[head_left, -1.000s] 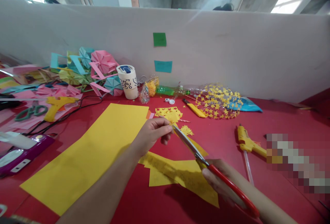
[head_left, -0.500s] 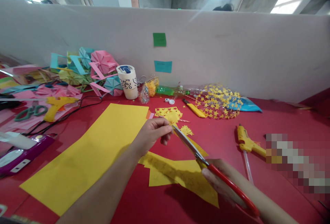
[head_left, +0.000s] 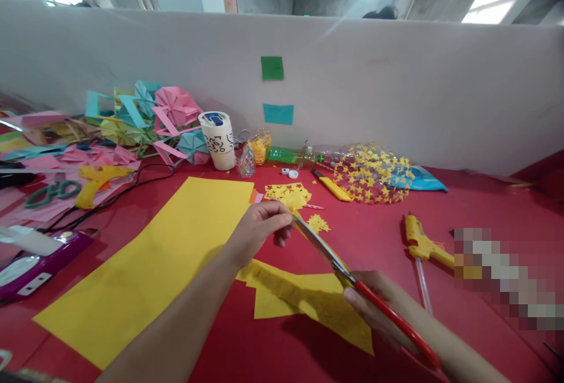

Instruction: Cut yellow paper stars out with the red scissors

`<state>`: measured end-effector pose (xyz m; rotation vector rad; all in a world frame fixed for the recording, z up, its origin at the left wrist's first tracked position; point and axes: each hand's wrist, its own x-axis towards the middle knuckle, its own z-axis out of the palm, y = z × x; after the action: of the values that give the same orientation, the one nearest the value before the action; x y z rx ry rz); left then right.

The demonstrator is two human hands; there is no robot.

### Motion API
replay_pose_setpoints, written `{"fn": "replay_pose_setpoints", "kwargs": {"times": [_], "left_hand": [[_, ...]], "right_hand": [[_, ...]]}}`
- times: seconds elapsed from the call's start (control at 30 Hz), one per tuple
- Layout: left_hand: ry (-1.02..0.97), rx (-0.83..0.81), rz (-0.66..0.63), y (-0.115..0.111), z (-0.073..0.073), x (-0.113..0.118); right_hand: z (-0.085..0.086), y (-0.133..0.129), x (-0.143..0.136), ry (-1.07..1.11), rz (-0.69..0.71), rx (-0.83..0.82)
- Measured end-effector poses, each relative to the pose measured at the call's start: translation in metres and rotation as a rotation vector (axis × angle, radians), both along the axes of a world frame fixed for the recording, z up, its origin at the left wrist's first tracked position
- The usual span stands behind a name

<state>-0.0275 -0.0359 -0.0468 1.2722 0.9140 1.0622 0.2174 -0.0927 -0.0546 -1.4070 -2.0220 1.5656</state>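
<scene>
My right hand is wrapped round the red-handled scissors, whose blades point up and left to my left fingertips. Between the thumb and fingers of my left hand is a small bit of yellow paper, mostly hidden by fingers and blades. Under my hands lie yellow paper pieces with faint outlines on them. To the left, a large yellow sheet passes beneath my left forearm. Just beyond the blades sits a small pile of yellow paper stars, with star-punched yellow scraps behind.
A yellow glue gun lies right, another glue gun left beside green-handled scissors. A yellow cutter knife, a star-covered clear ball and a white cup stand along the back. Folded paper shapes crowd the back left.
The yellow paper showing beside the scissor blades has narrowed to a thin strip behind them. Both hands have barely shifted.
</scene>
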Motion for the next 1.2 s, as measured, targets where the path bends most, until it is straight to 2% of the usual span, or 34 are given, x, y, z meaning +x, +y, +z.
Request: {"fn": "replay_pose_setpoints", "kwargs": {"times": [0.2,0.5,0.93,1.2], "left_hand": [[0.001,0.047,0.04,0.001,-0.002,0.001],[0.032,0.063,0.006,-0.003,0.0,0.005],[0.089,0.029,-0.076,-0.004,0.005,0.003],[0.145,0.041,-0.089,-0.003,0.003,0.001]], "right_hand": [[0.001,-0.001,-0.002,0.004,-0.02,-0.012],[-0.013,-0.003,0.002,0.025,-0.032,0.038],[-0.006,0.001,0.002,0.088,0.077,0.063],[-0.002,-0.001,-0.003,0.084,0.071,0.06]]}}
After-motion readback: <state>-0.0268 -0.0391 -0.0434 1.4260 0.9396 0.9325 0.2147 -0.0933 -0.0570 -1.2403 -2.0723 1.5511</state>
